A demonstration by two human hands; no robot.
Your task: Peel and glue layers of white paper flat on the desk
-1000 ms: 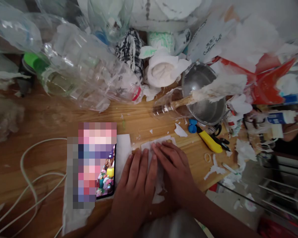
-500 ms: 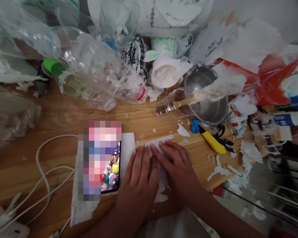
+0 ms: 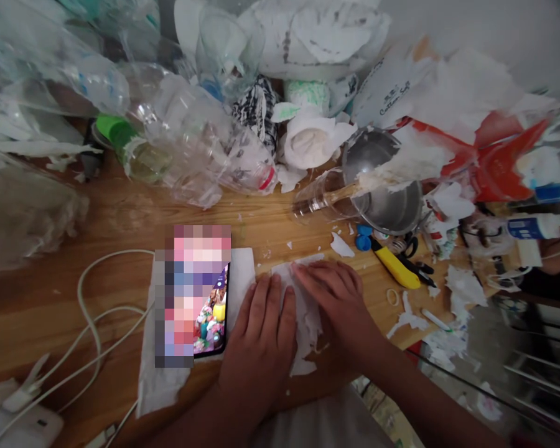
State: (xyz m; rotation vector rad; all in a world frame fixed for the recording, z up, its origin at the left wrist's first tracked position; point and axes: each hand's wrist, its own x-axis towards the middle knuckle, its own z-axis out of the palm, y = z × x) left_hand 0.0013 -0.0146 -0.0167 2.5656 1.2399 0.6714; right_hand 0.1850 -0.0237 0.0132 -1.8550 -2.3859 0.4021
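Note:
A torn white sheet of paper (image 3: pixel 304 323) lies on the wooden table under my hands. My left hand (image 3: pixel 260 339) rests flat on its left edge, fingers stretched forward and holding nothing. On the paper's right side lies my right hand (image 3: pixel 338 298), its index finger reaching toward the upper edge and the other fingers slightly bent. Nothing shows gripped in it. Left of my left hand, a phone (image 3: pixel 211 317) with a lit, partly blurred screen lies on another white paper (image 3: pixel 243 267).
Clear plastic bottles (image 3: pixel 205 137) crowd the back left. A grey metal bowl (image 3: pixel 392 205), a brush (image 3: pixel 350 191) and a yellow-handled cutter (image 3: pixel 396 266) lie to the right, among paper scraps (image 3: pixel 343 244). A white cable (image 3: pixel 81 292) loops on the left.
My right hand has slid a little to the right, uncovering more of the paper between my hands. My left hand stays about where it was. The view has shifted slightly.

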